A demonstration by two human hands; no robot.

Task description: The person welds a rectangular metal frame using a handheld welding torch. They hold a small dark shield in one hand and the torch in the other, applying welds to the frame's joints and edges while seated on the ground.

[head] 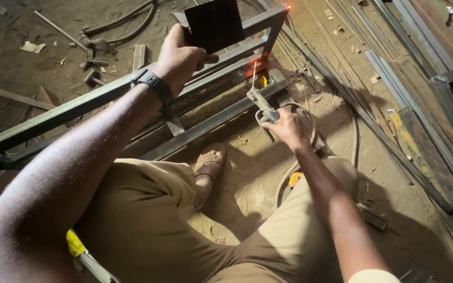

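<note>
Floor: sandy workshop floor (pixel 247 173), strewn with scrap and metal strips (pixel 394 78) at the far right.
Foreground: person seated low in khaki trousers (pixel 148 209); one sandalled foot (pixel 209 163) rests on the floor beneath the frame.
Right hand: right hand (pixel 289 128) with fingers wrapped tight around the electrode holder (pixel 260 102); a cable (pixel 310 118) loops just beside the wrist.
Electrode: thin rod (pixel 253 73) rising from the holder toward a glowing red joint (pixel 255 69) on the frame.
Frame: steel frame (pixel 79 107) of square tubing, slanting across the view from lower left to upper right.
Left hand: left hand (pixel 182 57), black wristband (pixel 155 84) on its wrist, fingers gripping a dark shield plate (pixel 213 23) held above the frame's far end.
Far corner: small red glow (pixel 288 7) at the frame's top corner.
</note>
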